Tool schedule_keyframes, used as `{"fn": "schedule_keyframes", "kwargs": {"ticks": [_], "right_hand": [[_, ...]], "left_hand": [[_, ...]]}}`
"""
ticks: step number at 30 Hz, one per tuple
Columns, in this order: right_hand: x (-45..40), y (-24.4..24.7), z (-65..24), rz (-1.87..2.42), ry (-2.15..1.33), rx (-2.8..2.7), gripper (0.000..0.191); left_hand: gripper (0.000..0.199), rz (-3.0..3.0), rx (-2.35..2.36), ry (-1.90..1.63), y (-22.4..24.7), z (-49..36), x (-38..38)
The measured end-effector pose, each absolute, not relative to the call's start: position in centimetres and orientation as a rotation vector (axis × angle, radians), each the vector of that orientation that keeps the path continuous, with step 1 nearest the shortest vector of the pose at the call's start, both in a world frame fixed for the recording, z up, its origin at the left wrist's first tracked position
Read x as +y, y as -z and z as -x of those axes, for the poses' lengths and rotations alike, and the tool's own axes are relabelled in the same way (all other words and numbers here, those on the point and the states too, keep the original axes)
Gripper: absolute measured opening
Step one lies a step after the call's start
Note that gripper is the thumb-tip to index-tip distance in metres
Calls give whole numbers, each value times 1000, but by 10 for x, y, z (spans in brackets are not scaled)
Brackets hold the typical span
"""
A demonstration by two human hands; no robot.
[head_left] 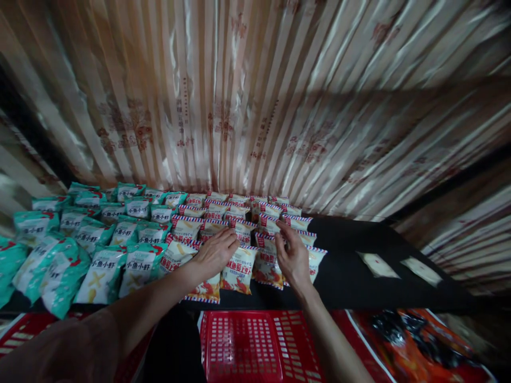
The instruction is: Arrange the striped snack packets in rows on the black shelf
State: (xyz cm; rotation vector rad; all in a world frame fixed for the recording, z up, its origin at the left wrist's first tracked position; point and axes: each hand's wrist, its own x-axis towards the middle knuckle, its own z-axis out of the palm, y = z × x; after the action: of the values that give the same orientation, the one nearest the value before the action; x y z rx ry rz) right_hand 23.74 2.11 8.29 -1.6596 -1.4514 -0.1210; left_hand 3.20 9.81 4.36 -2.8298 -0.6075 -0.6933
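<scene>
Rows of cream snack bags with red lettering [238, 268] stand on a black shelf [343, 266]. My left hand [217, 249] lies over the front rows, its fingers bent on the tops of the bags; whether it grips one cannot be made out. To its right, my right hand [293, 252] is at the right end of the same rows, fingers curled and partly apart against the bags, with nothing visible held in them. Teal snack bags [138, 266] fill the shelf to the left of the cream ones.
Below the shelf's front edge sits a red plastic basket [241, 340]. Orange and black packages [419, 340] are at the lower right. Two flat pale packets [377, 264] lie on the right of the shelf. A striped shiny curtain [239, 106] hangs behind.
</scene>
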Motion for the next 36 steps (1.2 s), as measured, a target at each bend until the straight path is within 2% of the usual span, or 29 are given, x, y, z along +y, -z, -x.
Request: {"fn": "schedule_keyframes", "kwargs": {"ticks": [6, 13, 21, 29, 36], "right_hand": [[-56, -20, -241, 1816, 143, -1142, 35], [-71, 18, -237, 1826, 176, -1278, 35], [-63, 18, -229, 1884, 133, -1280, 42], [-63, 16, -230, 1777, -3, -1293, 37], [-53, 2, -224, 1883, -131, -1158, 48]], "left_hand": [[31, 2847, -589, 715, -50, -31, 92], [25, 2827, -393, 690, -47, -24, 46], [26, 2832, -315, 653, -22, -28, 21], [32, 2816, -381, 669, -22, -33, 19], [36, 2831, -400, 607, -30, -34, 16]]}}
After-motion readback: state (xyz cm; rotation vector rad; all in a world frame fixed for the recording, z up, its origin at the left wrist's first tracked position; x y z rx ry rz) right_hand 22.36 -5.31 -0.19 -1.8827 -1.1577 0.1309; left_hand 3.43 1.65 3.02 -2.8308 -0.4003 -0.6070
